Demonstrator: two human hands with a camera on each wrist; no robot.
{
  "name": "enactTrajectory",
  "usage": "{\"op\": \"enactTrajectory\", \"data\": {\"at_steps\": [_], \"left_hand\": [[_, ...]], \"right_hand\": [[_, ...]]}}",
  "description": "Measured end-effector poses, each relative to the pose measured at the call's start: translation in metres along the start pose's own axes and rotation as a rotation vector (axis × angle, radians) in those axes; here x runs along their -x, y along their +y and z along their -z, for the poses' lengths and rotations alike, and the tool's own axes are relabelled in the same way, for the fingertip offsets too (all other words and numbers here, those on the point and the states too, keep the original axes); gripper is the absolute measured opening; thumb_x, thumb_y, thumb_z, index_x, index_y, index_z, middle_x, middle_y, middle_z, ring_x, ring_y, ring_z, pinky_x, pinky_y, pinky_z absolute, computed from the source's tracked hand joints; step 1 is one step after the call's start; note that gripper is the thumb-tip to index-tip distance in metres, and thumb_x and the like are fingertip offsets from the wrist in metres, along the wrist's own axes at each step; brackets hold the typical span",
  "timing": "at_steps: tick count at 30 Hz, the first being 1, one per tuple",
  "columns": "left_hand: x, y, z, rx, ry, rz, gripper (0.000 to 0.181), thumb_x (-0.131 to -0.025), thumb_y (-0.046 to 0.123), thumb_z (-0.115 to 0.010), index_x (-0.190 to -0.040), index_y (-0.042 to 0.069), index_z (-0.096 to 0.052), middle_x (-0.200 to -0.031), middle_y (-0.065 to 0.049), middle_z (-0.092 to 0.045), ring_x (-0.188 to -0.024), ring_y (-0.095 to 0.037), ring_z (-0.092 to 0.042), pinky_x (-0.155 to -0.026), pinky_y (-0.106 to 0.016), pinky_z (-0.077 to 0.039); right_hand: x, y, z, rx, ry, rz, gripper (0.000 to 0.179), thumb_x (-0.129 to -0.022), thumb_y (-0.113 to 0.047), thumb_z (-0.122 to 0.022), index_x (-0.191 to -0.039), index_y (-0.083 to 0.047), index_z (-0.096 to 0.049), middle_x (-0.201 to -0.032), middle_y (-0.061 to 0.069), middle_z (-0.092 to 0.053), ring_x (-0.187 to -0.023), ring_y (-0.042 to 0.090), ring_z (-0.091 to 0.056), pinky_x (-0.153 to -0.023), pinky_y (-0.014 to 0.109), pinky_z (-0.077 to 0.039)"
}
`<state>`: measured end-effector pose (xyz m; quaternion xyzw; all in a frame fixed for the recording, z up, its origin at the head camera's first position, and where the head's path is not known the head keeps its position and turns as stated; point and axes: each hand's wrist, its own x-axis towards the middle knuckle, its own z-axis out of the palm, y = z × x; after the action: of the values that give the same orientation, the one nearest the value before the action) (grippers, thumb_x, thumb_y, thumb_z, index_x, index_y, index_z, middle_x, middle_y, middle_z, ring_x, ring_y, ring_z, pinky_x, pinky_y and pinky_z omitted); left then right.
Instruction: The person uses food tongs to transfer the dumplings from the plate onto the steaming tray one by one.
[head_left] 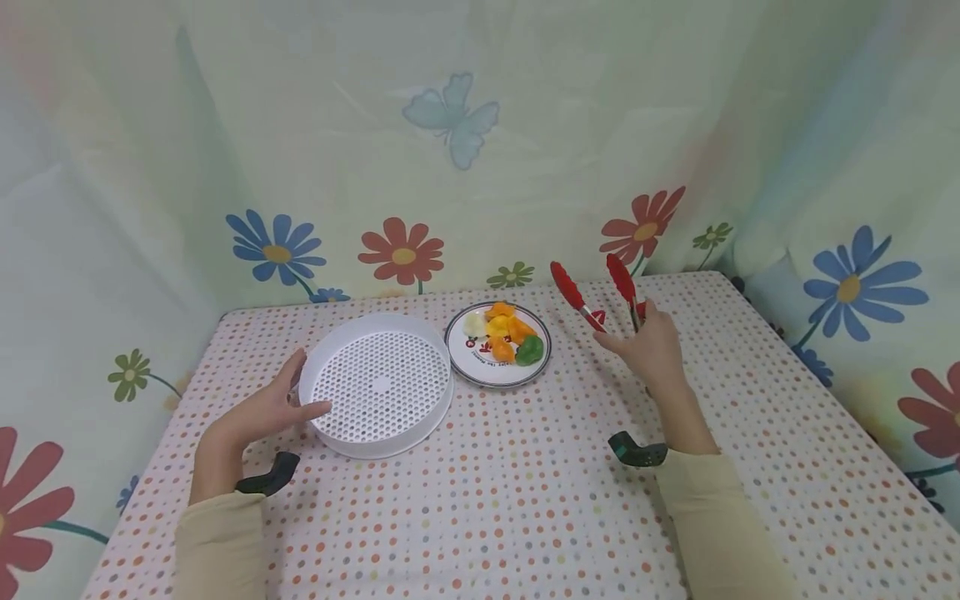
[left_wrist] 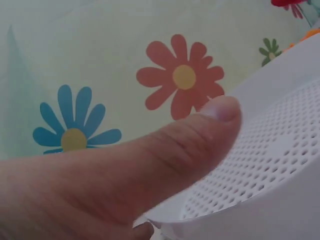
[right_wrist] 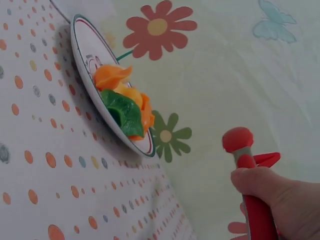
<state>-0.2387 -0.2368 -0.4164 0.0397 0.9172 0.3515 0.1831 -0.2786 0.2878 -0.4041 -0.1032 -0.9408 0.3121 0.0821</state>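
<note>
At the left rim of a round white steamer basket (head_left: 378, 383) with a perforated base is my left hand (head_left: 255, 412). Its thumb (left_wrist: 190, 145) reaches straight over the near rim, and the other fingers lie spread by the outer wall, partly hidden. My right hand (head_left: 656, 350) grips red-tipped tongs (head_left: 570, 287) above the table, their two arms spread apart with nothing between them. A white plate (head_left: 468, 360) with a dark rim sits right of the basket. On it are several dumpling-like pieces: white, yellow, orange (right_wrist: 111, 76) and a green one (head_left: 529, 351).
A dotted cloth (head_left: 480, 517) covers the table. Behind it and along both sides hangs a pale curtain (head_left: 540, 183) printed with flowers and a butterfly. Dark wrist devices (head_left: 637, 450) are worn at both cuffs.
</note>
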Motion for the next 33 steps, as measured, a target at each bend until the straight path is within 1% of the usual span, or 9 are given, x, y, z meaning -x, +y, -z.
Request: {"op": "enactTrajectory", "data": {"at_steps": [3,5,8,12,18,20,25,29,33], "left_hand": [[0.006,-0.002,0.001,-0.011,-0.028,-0.021,0.121,-0.077,0.045,-0.075,-0.151,0.012,0.015,-0.158,-0.024,0.004,-0.142,-0.050,-0.005,-0.106,-0.071,-0.017],[0.008,-0.003,0.001,-0.001,-0.033,-0.041,0.124,-0.074,0.042,-0.079,-0.151,0.012,0.014,-0.158,-0.024,0.003,-0.142,-0.050,-0.003,-0.106,-0.072,-0.014],[0.010,-0.005,0.002,0.003,-0.035,-0.050,0.129,-0.071,0.040,-0.081,-0.151,0.012,0.016,-0.158,-0.024,0.004,-0.142,-0.050,-0.002,-0.106,-0.072,-0.010],[0.010,-0.007,0.003,-0.003,-0.032,-0.054,0.134,-0.068,0.040,-0.083,-0.150,0.011,0.018,-0.158,-0.025,0.003,-0.143,-0.049,-0.002,-0.107,-0.070,-0.011],[0.005,-0.008,0.001,0.016,-0.027,-0.134,0.129,-0.066,0.036,-0.086,-0.153,0.014,0.007,-0.160,-0.020,-0.002,-0.145,-0.044,-0.002,-0.110,-0.068,-0.010],[0.005,-0.009,0.001,0.026,-0.027,-0.142,0.129,-0.065,0.035,-0.086,-0.153,0.016,0.006,-0.160,-0.018,-0.002,-0.146,-0.043,-0.001,-0.110,-0.068,-0.009],[0.006,-0.009,0.001,0.020,-0.021,-0.140,0.129,-0.065,0.035,-0.086,-0.153,0.014,0.006,-0.160,-0.020,-0.002,-0.145,-0.044,-0.001,-0.110,-0.069,-0.008],[0.004,-0.009,0.000,0.019,-0.014,-0.164,0.127,-0.064,0.034,-0.087,-0.153,0.013,0.002,-0.159,-0.019,-0.005,-0.145,-0.044,-0.002,-0.110,-0.068,-0.008],[0.002,-0.009,-0.001,0.021,-0.003,-0.182,0.126,-0.064,0.033,-0.087,-0.153,0.015,-0.001,-0.159,-0.018,-0.008,-0.146,-0.043,-0.003,-0.110,-0.068,-0.008]], "right_hand": [[0.000,-0.006,-0.001,-0.064,0.058,0.009,0.090,-0.077,-0.048,-0.073,-0.141,0.001,-0.034,-0.125,0.028,-0.046,-0.111,0.042,-0.046,-0.089,0.060,-0.045],[0.002,-0.012,0.001,-0.072,0.069,0.021,0.085,-0.077,-0.048,-0.074,-0.137,-0.001,-0.039,-0.124,0.025,-0.049,-0.110,0.040,-0.047,-0.088,0.059,-0.045],[0.005,-0.019,0.006,-0.051,0.051,0.045,0.084,-0.075,-0.048,-0.076,-0.136,0.000,-0.041,-0.123,0.023,-0.051,-0.106,0.037,-0.047,-0.081,0.053,-0.047],[0.010,-0.026,0.012,0.016,0.022,0.102,0.080,-0.074,-0.042,-0.079,-0.133,0.000,-0.044,-0.115,0.022,-0.053,-0.095,0.033,-0.047,-0.070,0.041,-0.046],[0.024,-0.033,0.020,0.145,-0.059,0.175,0.083,-0.073,-0.036,-0.080,-0.139,-0.001,-0.044,-0.125,0.025,-0.053,-0.096,0.036,-0.051,-0.074,0.046,-0.051],[0.030,-0.037,0.022,0.180,-0.092,0.196,0.083,-0.073,-0.036,-0.081,-0.139,-0.002,-0.044,-0.129,0.025,-0.052,-0.100,0.037,-0.051,-0.078,0.049,-0.052],[0.040,-0.048,0.022,0.240,-0.166,0.227,0.079,-0.073,-0.034,-0.081,-0.137,-0.002,-0.048,-0.129,0.023,-0.055,-0.103,0.035,-0.053,-0.081,0.048,-0.051],[0.046,-0.057,0.018,0.282,-0.229,0.236,0.079,-0.072,-0.035,-0.082,-0.136,-0.003,-0.050,-0.130,0.022,-0.057,-0.106,0.035,-0.054,-0.085,0.050,-0.051],[0.050,-0.063,0.013,0.324,-0.265,0.238,0.076,-0.071,-0.035,-0.082,-0.133,-0.002,-0.053,-0.127,0.021,-0.060,-0.103,0.034,-0.056,-0.084,0.049,-0.051]]}}
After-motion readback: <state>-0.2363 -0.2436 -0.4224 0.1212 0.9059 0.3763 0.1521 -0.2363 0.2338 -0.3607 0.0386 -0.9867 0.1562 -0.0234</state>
